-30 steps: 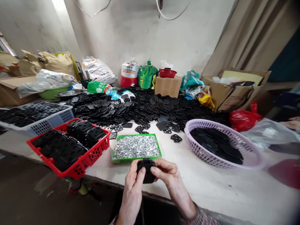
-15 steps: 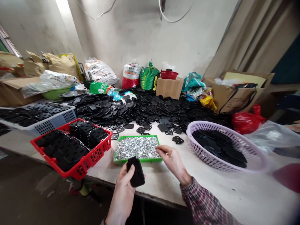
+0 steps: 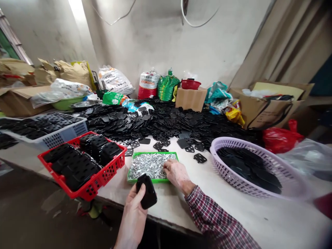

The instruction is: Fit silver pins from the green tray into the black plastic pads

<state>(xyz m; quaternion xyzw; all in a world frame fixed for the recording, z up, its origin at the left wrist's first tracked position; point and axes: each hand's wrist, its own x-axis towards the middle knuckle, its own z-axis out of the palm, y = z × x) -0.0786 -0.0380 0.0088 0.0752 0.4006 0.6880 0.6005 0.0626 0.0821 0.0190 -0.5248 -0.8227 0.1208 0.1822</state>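
Note:
A flat black plate (image 3: 148, 195) with rounded corners is gripped in my left hand (image 3: 135, 204), thumb on top, just in front of the green tray. Small silvery metal pins (image 3: 147, 165) fill the green tray (image 3: 155, 181). My right hand (image 3: 176, 173) reaches over the tray's right side with its fingertips pinched together among the pins; what they hold, if anything, is too small to make out.
On the left are a red basket (image 3: 89, 185) and a grey basket (image 3: 55, 137) of black plates. A purple basket (image 3: 242, 183) stands right. Behind lies a large heap of black plates (image 3: 166, 121), with bags and a cardboard box (image 3: 190, 99) beyond.
My right hand has moved left, from the tray's right edge in over the pins. My left hand still holds the black plate. The view has shifted slightly.

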